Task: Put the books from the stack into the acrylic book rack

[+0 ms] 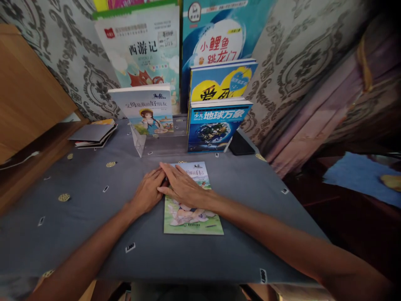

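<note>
A thin picture-covered book [194, 219] lies closed and flat on the grey tablecloth, its cover showing green grass and a pale sky. My right hand [183, 186] rests across the upper left of its cover, fingers stretched out toward the left edge. Along that same edge lies my left hand [149, 190], palm down with its fingers extended. The fingertips of both hands meet and overlap at the book's left side, so part of the left fingers is hidden. Neither hand is wrapped round the book.
Behind the hands, a clear stand [138, 142] holds a book with a girl on its cover [152, 110]. Right of it stand a blue earth book [216, 129], a yellow-and-blue book [219, 81] and taller books. A black flat object [242, 144] and a book stack [94, 133] flank them.
</note>
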Motion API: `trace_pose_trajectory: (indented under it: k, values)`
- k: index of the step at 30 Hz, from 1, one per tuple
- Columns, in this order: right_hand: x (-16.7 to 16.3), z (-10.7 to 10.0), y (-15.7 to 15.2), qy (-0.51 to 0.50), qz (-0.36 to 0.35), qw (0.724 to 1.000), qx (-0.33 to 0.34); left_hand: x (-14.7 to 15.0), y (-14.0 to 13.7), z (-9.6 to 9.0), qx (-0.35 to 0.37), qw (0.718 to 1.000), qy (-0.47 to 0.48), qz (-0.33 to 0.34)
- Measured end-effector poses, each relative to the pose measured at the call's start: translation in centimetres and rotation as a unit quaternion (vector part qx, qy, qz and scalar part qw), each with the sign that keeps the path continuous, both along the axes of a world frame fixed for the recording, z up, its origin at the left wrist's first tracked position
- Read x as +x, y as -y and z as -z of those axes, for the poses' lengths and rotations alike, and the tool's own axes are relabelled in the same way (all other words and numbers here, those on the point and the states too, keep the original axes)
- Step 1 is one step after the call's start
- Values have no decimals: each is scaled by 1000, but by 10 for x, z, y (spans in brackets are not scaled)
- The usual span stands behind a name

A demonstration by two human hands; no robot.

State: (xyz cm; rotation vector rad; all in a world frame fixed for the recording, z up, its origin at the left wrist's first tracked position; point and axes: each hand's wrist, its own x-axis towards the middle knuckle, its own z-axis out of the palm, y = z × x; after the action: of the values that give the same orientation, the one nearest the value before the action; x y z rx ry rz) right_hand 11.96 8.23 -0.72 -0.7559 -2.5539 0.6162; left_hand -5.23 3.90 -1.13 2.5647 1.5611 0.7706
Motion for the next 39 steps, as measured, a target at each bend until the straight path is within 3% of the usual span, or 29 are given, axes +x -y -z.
trace_pose_trajectory:
  k: [7,13,18,24,30,39]
  values:
    - [26,4,-2,6,18,999,34,0,0,-1,-2,1000,-24,-9]
    - [74,5,-8,17,76,997,6,0,2,0,-24,999,-37,-31]
    - [103,5,-17,-68,123,988,-57,0,1,-1,-17,999,-29,-28]
    - [110,6,-34,-183,160,960,-140,0,0,-5,-22,998,-55,-21]
    - [111,9,-41,-238,150,936,-210,11,-16,-6,-22,995,-93,24]
    - [112,8,-41,-249,142,933,-220,57,-36,-12,-20,988,-138,69]
